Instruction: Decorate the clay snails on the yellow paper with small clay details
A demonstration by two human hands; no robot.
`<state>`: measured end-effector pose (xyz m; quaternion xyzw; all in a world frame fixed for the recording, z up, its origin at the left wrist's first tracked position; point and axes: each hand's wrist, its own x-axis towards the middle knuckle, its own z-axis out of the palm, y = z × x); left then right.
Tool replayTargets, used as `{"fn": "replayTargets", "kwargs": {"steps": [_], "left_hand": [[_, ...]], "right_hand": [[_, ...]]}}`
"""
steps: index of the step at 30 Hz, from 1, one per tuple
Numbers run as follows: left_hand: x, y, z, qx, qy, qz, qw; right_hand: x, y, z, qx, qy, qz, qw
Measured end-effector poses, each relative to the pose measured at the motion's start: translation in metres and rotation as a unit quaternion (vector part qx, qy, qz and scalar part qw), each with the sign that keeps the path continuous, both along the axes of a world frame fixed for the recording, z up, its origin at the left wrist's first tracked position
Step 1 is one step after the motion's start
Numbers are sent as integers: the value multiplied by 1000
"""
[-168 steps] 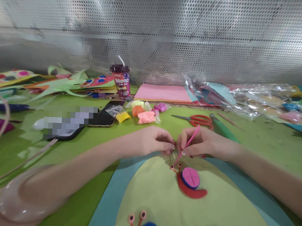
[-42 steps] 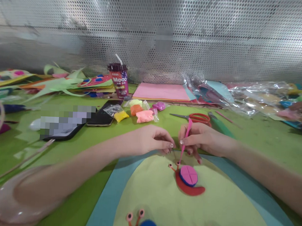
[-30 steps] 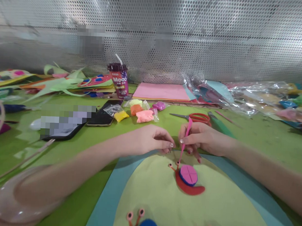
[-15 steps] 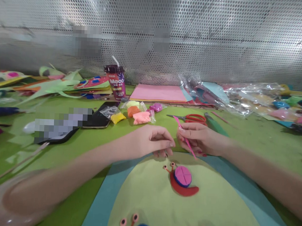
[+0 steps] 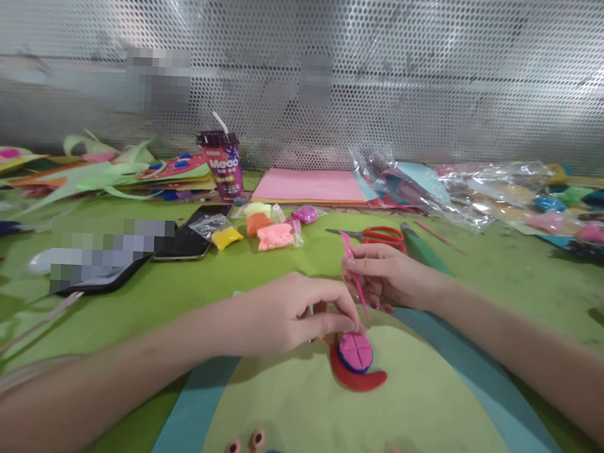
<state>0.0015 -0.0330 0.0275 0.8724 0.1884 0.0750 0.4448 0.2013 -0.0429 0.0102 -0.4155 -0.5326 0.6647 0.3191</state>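
My right hand (image 5: pixel 387 277) grips a thin pink plastic modelling tool (image 5: pixel 358 279), its lower tip pointing down toward the paper. My left hand (image 5: pixel 311 317) has thumb and forefinger pinched together at the upper edge of a clay snail; anything between the fingertips is hidden. The snail has a curved red body (image 5: pixel 358 379) and a round pink shell (image 5: pixel 355 352) edged in blue, scored with a cross. Its eye stalks are mostly covered by my left hand. Beneath lies a pale green paper shape (image 5: pixel 414 398) on a blue sheet (image 5: pixel 188 408).
Red-handled scissors (image 5: pixel 381 237) and a green cutter-like tool (image 5: pixel 425 252) lie behind my right hand. Bagged clay (image 5: pixel 276 236), two phones (image 5: pixel 194 238) and a drink cup (image 5: pixel 222 166) stand or lie further left. More clay eyes (image 5: pixel 257 439) show at the bottom edge.
My left hand has moved down and right onto the top of the snail, covering its eyes. My right hand still holds the pink tool. The view has shifted slightly.
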Motion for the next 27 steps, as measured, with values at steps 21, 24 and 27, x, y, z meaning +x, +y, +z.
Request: {"fn": "replayTargets", "kwargs": {"steps": [21,24,27], "left_hand": [[1,-3,0,14,-18,-36,999],[1,-3,-1,26,-20,-51,998],[1,-4,-1,24,-21,-56,998]], "right_hand": [[-5,0,0,20,-16,-58,998],[-6,-1,2,15,-25,-61,998],[-7,-1,3,10,-31,-64,997]]}}
